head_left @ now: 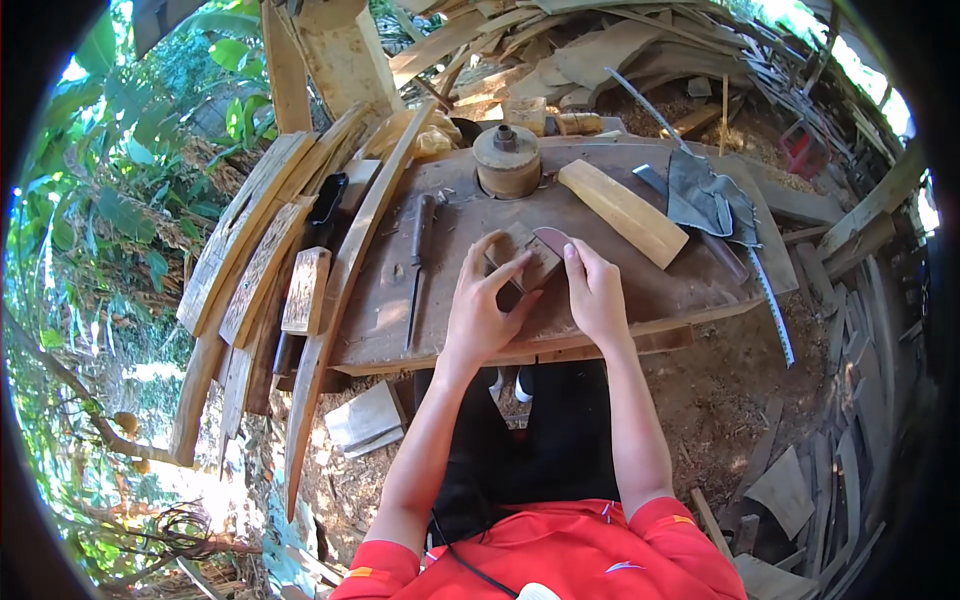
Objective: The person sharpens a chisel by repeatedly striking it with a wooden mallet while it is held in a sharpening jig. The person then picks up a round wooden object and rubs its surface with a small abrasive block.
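Note:
Over the near middle of the workbench (390,290), my left hand (480,305) has its fingers curled around a small brown wooden block (540,268). A thin, dark reddish-brown piece with a rounded end (551,240) is pinched in my right hand (598,295), at the block's upper edge. Whether it touches the block I cannot tell. Left of my hands lies a slim metal tool with a wooden handle (422,230). To the right, a pale squared wooden block (622,214) rests at a slant.
A round wooden piece with a bolt (507,165) stands at the bench's back. A grey cloth (708,195) and a saw blade (774,310) lie at the right. Long planks (345,270) lean along the left edge. Scrap wood (620,50) is piled behind.

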The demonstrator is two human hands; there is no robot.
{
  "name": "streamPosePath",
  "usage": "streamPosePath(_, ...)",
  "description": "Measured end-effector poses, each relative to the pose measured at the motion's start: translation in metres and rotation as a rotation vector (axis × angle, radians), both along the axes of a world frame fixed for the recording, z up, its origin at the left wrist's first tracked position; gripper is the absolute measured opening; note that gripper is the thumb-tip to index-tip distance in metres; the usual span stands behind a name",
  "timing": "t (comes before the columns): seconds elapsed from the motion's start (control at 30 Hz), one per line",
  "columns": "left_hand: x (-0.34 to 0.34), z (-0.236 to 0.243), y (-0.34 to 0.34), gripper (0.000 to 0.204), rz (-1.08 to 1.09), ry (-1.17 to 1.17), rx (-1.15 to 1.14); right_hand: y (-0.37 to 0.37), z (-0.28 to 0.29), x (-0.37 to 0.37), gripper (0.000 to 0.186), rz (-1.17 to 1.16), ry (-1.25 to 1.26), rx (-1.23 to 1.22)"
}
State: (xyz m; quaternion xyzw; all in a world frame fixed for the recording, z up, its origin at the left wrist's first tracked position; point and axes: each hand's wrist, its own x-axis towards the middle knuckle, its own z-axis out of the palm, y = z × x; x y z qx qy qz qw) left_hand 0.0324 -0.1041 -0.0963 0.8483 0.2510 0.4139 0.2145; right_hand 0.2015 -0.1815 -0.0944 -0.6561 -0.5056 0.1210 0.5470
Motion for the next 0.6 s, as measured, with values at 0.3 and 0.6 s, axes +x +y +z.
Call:
streamPosePath(0.3,0.01,0.004,0.024,0.019,0.111,-0.131,-0.025,0.0,0.0,0.001,0.032,-0.02,-0.036,-0.031)
streamPosePath(0.6,0.019,0.022,0.035,0.011,0.026,0.131,0.124,-0.001,-0.001,0.001,0.03,-0.025,-0.022,-0.011)
